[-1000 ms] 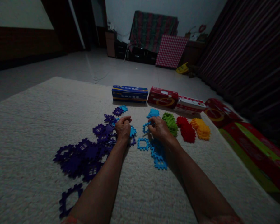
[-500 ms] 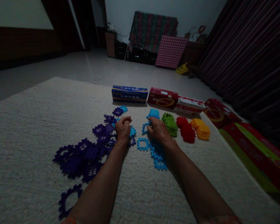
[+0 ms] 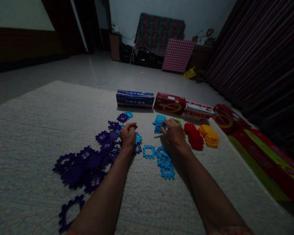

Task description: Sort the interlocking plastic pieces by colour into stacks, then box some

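Observation:
My right hand [image 3: 173, 133] pinches a light blue notched square tile [image 3: 158, 129] at the near side of a light blue stack [image 3: 159, 118]. Curled closed, my left hand [image 3: 128, 136] rests by the purple tiles; its palm side is hidden, so what it may hold cannot be made out. Just right of that hand a light blue tile [image 3: 138, 138] shows in part. Between my forearms lie a light blue square frame [image 3: 149, 152] and several overlapping light blue tiles [image 3: 164, 160]. A loose spread of purple tiles [image 3: 94, 160] covers the left side.
Green tiles [image 3: 178, 122], partly behind my right hand, a red pile [image 3: 194, 137] and a yellow pile [image 3: 209, 135] line the right. Behind stand a blue box [image 3: 135, 99], a red box [image 3: 170, 103] and a white-and-red box [image 3: 198, 111] on the pale mat [image 3: 34, 130].
My right hand has carried a light blue tile up from the mat to the light blue stack, shifting slightly right. My left hand has stayed closed in its place.

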### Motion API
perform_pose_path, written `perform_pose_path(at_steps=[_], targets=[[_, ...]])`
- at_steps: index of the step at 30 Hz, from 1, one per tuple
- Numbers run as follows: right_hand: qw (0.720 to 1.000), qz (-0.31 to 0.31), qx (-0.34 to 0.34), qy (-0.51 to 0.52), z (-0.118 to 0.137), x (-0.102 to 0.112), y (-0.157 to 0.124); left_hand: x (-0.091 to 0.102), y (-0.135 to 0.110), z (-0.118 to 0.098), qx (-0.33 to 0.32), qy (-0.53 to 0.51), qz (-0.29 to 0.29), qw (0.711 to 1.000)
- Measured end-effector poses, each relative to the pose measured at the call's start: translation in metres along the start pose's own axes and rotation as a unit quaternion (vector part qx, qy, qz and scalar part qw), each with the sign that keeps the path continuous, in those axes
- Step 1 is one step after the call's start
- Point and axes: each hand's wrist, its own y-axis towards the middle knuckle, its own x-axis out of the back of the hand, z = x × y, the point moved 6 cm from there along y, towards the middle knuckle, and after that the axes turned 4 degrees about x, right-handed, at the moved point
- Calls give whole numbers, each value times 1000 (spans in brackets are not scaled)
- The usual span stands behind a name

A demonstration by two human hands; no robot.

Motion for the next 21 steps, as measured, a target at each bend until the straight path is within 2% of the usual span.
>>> perform_pose_path(at_steps=[9, 21], targets=[[996, -22, -19, -79, -6, -5, -1, 0, 0, -1, -5, -18, -2, 1000], [995, -55, -16, -81, -5, -4, -3, 1, -2, -3, 7, -19, -4, 1000]])
